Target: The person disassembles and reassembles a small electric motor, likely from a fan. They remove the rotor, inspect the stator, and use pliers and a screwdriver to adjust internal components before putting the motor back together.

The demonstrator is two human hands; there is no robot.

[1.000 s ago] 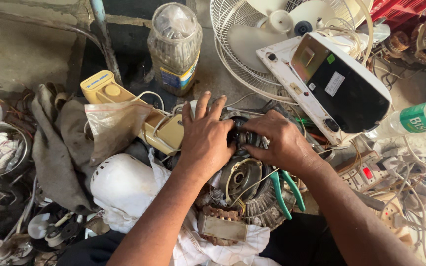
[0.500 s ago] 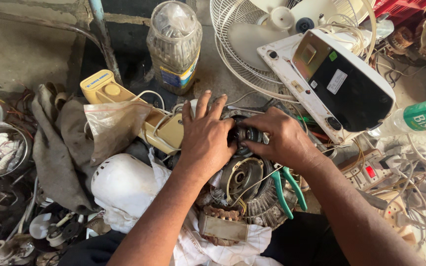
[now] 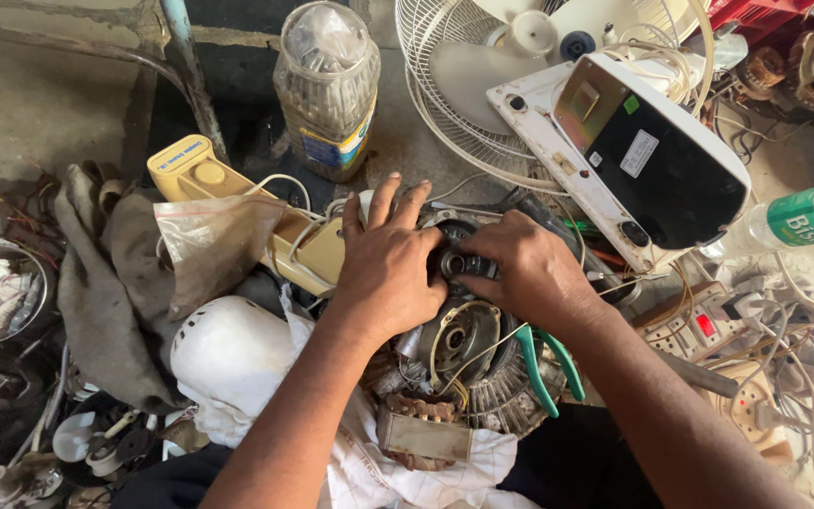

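A plastic jar (image 3: pixel 326 90) stands beside a white fan (image 3: pixel 511 66); a bottle (image 3: pixel 798 219), power strip (image 3: pixel 708 325) and grey rag (image 3: pixel 105 283) lie around.

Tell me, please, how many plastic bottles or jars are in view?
2: a clear jar at top centre behind the hands, and a green-labelled bottle lying at the right edge. Clutter may hide others.

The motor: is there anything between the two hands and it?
Nothing visible. The left hand lies flat on the motor, and the right hand pinches the small part at its top. The green pliers lie beside it, under the right wrist.
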